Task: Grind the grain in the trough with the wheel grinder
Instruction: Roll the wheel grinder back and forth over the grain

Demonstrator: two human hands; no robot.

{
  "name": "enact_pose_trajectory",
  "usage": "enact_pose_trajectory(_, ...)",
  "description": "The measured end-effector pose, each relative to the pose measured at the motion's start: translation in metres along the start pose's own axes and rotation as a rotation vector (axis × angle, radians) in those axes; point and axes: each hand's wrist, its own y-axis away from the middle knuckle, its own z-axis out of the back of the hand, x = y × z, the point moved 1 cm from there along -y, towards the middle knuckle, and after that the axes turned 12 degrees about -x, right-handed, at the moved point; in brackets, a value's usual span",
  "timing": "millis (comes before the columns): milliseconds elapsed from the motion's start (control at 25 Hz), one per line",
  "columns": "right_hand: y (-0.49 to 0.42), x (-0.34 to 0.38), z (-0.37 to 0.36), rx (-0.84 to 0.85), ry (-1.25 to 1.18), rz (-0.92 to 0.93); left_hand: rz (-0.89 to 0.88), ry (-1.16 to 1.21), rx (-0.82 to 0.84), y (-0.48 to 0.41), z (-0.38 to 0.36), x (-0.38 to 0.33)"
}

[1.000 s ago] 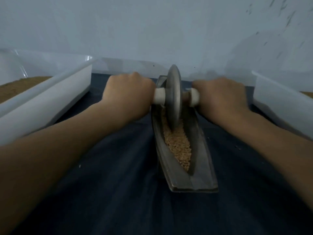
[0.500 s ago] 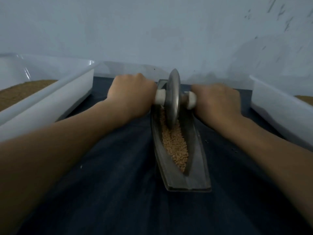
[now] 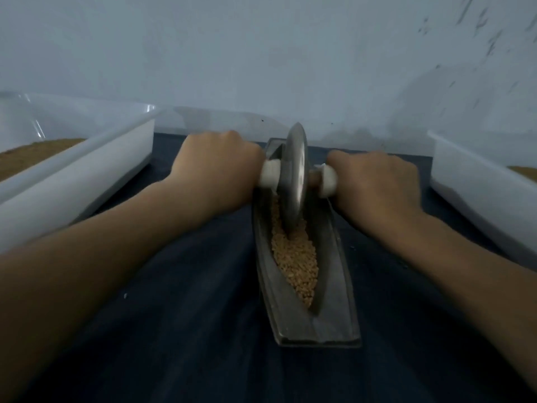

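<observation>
Closed fist-tight, the left grip point(image 3: 220, 167) wraps one white end of the axle handle and the right grip point(image 3: 377, 181) wraps the other, so the wheel grinder point(image 3: 295, 175) stands upright between them, its metal disc edge-on to the camera. Holding both ends at once looks like the way to stop the disc tipping sideways and to put even weight on its rim. The disc sits toward the far end of the trough point(image 3: 337, 286), its lower edge down in the groove and touching the grain point(image 3: 296, 257). The grain lies heaped along the middle and near part of the channel. Most kernels there look whole, so I judge the grinding far from done. The trough lies lengthwise away from the person on a dark cloth-covered surface point(image 3: 189, 315), a line that lets the arms push and pull straight along it, and its narrow boat-shaped groove gathers the grain under the rim. The left tub point(image 3: 87, 175) and the right tub point(image 3: 479, 193), both white, stand well apart from the trough, each showing a brown fill I cannot identify. The next stroke probably calls for drawing the wheel back through the heap with steady pressure, lest kernels spill over the low walls.
</observation>
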Motion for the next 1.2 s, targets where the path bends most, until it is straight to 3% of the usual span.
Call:
enact_pose_trajectory(80,-0.025,0.003,-0.008,0.163,-0.077,-0.072,0.056,0.013,0.052,-0.028,-0.004,-0.004)
enact_pose_trajectory(160,-0.031,0.001,-0.004,0.222,-0.086,-0.022,0.054,0.045,0.139,-0.032,-0.005,0.000)
enact_pose_trajectory(280,0.004,-0.007,0.018,0.024,-0.027,0.186,-0.055,0.173,0.086,0.020,0.007,0.012)
enact_pose_trajectory(360,0.029,-0.012,0.027,-0.087,-0.079,0.189,-0.083,0.183,-0.024,0.040,0.017,0.017)
enact_pose_trajectory(440,0.022,-0.012,0.017,-0.069,-0.095,0.122,-0.082,0.106,-0.049,0.030,0.014,0.016)
enact_pose_trajectory(600,-0.033,0.003,-0.004,0.199,-0.100,-0.097,0.128,0.069,0.111,-0.026,-0.003,0.001)
enact_pose_trajectory(680,-0.029,-0.001,0.002,0.208,-0.098,-0.042,0.071,0.093,0.195,-0.025,0.002,0.003)
enact_pose_trajectory(720,-0.012,-0.004,0.008,0.135,-0.085,0.030,0.010,0.096,0.191,-0.011,0.007,0.006)
enact_pose_trajectory(840,0.041,-0.013,0.029,-0.079,-0.135,0.078,-0.149,0.090,-0.082,0.031,0.022,0.011)
enact_pose_trajectory(880,0.043,-0.018,0.027,-0.077,-0.154,0.077,-0.167,0.074,-0.125,0.031,0.025,0.011)
enact_pose_trajectory(960,0.031,-0.012,0.017,-0.031,-0.112,0.021,-0.128,-0.016,-0.077,0.019,0.017,0.006)
enact_pose_trajectory(1080,-0.018,0.004,0.001,0.126,-0.040,-0.082,0.079,0.028,0.010,-0.011,-0.001,-0.003)
enact_pose_trajectory(1200,-0.033,0.003,0.011,0.192,-0.038,0.022,0.115,0.086,0.107,-0.006,-0.005,0.005)
